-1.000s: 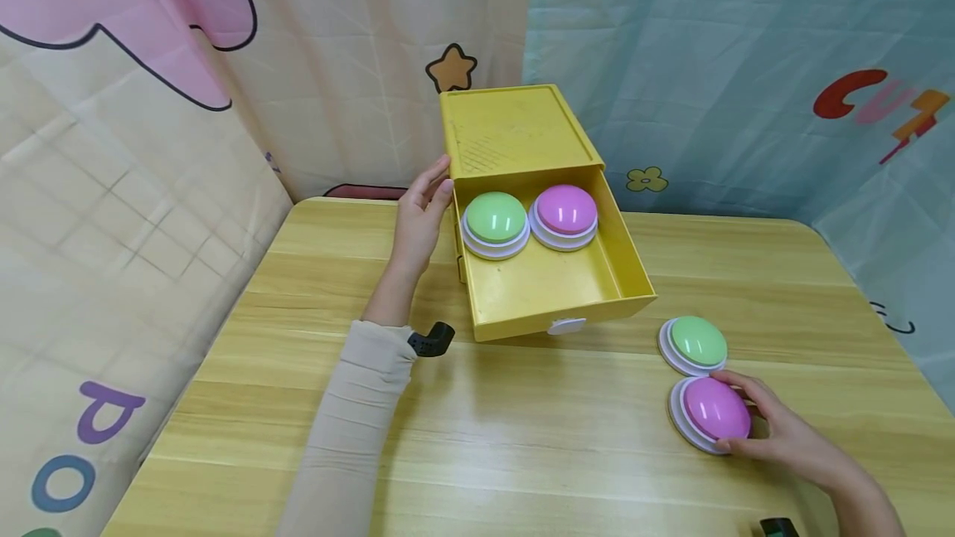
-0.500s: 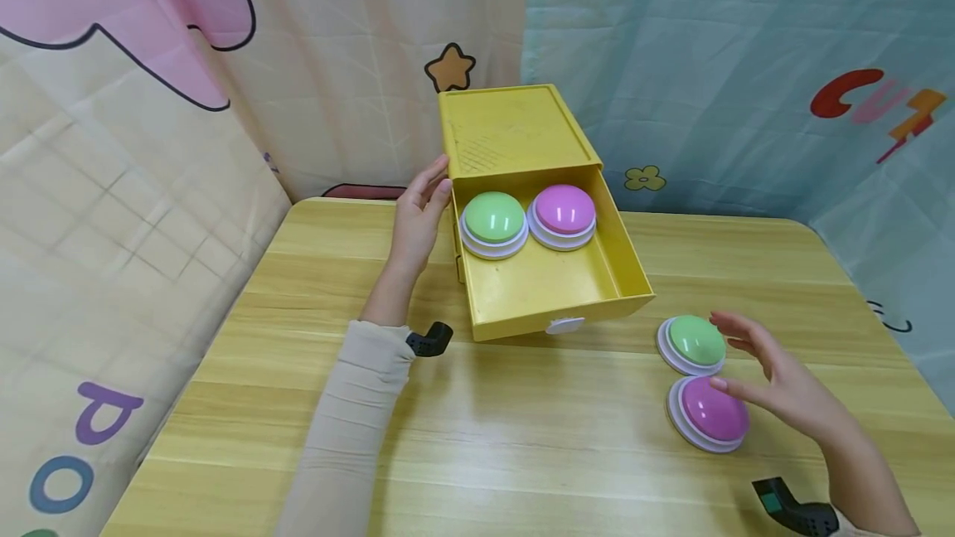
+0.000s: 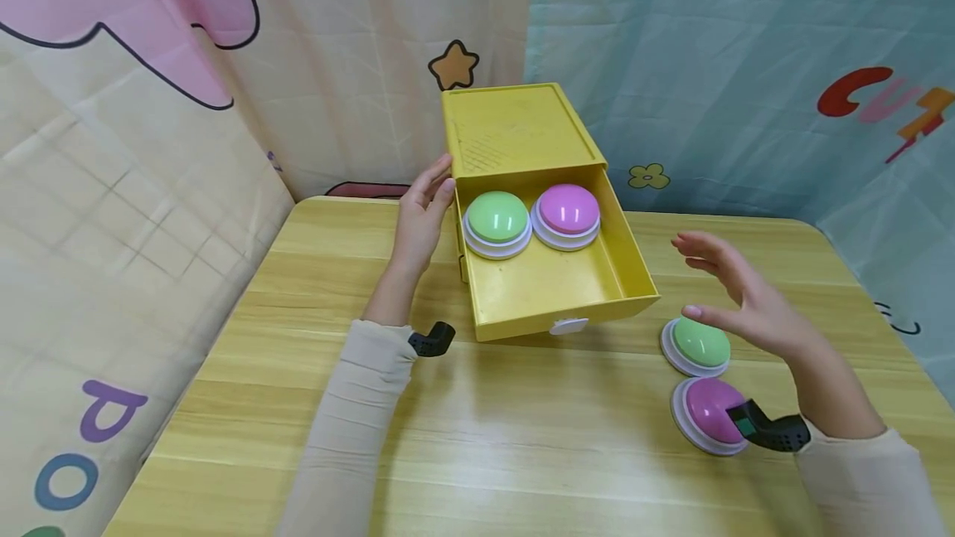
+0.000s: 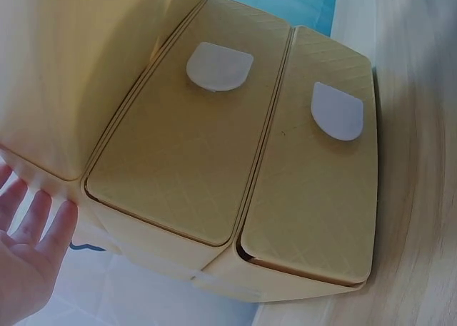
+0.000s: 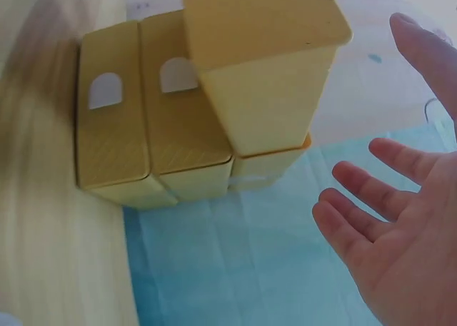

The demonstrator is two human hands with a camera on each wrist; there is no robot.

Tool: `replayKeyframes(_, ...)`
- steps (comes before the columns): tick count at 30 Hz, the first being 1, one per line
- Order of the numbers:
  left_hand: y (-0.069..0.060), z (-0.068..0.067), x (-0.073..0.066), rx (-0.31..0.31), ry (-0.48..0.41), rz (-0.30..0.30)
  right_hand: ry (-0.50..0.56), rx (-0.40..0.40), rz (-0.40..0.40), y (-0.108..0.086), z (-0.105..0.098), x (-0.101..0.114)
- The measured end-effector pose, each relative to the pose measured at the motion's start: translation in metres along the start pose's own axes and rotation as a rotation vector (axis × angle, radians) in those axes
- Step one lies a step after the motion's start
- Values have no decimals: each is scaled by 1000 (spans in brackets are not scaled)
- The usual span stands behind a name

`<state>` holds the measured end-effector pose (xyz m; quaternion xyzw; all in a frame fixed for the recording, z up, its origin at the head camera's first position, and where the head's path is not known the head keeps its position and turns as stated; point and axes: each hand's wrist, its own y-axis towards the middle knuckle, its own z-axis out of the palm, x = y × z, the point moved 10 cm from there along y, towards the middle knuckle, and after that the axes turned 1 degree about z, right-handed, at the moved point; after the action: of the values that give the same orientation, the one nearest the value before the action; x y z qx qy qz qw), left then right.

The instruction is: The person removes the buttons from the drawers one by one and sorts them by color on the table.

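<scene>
My left hand (image 3: 420, 214) rests its fingers against the left side of a yellow drawer unit (image 3: 522, 131), whose top drawer (image 3: 548, 284) is pulled out. In that drawer a green dome button (image 3: 497, 217) and a pink dome button (image 3: 569, 210), both with white bases, sit side by side at the back. My right hand (image 3: 753, 297) hovers over the table to the right of the drawer, fingers spread and holding nothing. Beneath and beside it are a second green button (image 3: 701, 343) and a second pink button (image 3: 709, 408), the latter partly covered by the wrist camera.
The wooden table (image 3: 522, 437) carries everything. In the left wrist view, lower drawers with white pull tabs (image 4: 220, 66) are closed below the top one. A printed cloth curtain (image 3: 671, 65) hangs directly behind the unit and along both sides.
My right hand has let go of the pink button on the table and moved up and forward, past the green one. My left hand stays in place.
</scene>
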<state>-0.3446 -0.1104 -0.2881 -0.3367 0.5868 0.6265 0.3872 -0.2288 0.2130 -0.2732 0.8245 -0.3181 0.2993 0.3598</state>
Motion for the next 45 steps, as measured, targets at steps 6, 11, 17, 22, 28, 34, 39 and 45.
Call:
replayKeyframes(6, 0, 0, 2, -4, 4, -4, 55, 35, -58, 43, 0, 12)
replayKeyframes(11, 0, 0, 1, -1, -3, -1, 15, 82, 11, 72, 5, 14)
replayKeyframes(17, 0, 0, 1, 2, -6, -4, -99, 130, 98, 102, 14, 9)
replayKeyframes(22, -1, 1, -2, 5, -2, -21, -147, 171, 111, 123, 25, 9)
replayKeyframes(28, -6, 6, -20, 6, 16, -29, -221, 224, 101, 137, 37, 6)
replayKeyframes(34, -7, 7, -23, 6, 29, -29, -321, 272, 118, 141, 45, 0)
replayKeyframes(39, -7, 7, -22, 5, 21, -20, -399, 322, 107, 143, 54, -3)
replayKeyframes(45, -1, 2, -6, 0, 9, 0, -462, 367, 99, 142, 62, -7)
